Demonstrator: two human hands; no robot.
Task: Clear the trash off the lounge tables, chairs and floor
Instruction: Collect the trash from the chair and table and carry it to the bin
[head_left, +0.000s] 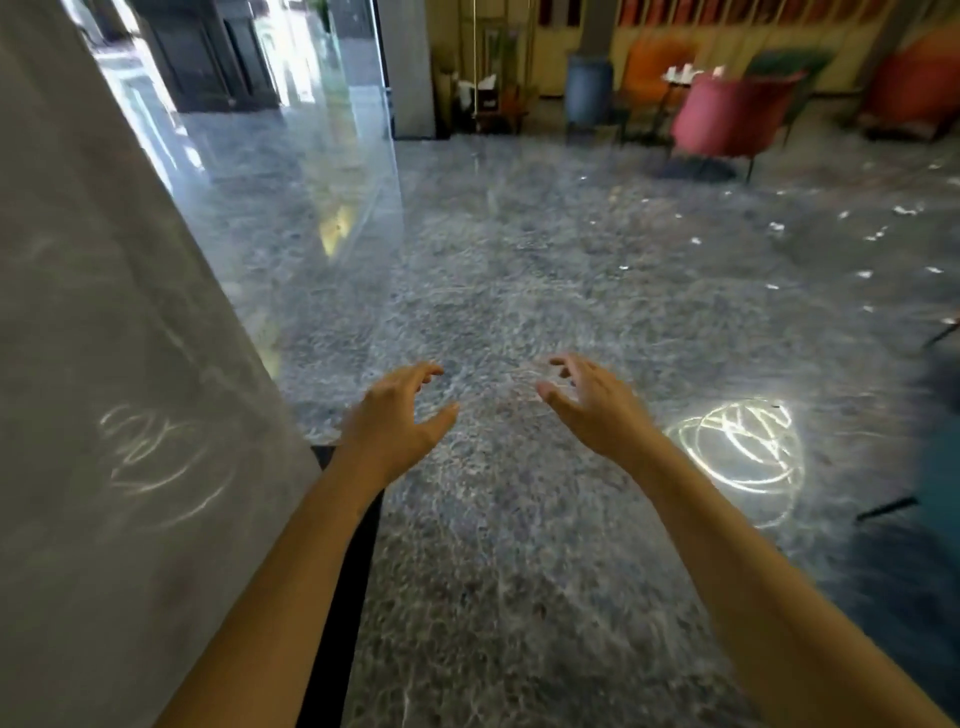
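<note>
Head: scraps (776, 227) far beyond left hand (395, 410), right hand (597, 405).

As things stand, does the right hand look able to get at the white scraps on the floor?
Probably not from here. The right hand hovers empty over the floor, and the white scraps lie far ahead to its right. Nothing blocks the way; the person would likely need to walk closer.
</note>
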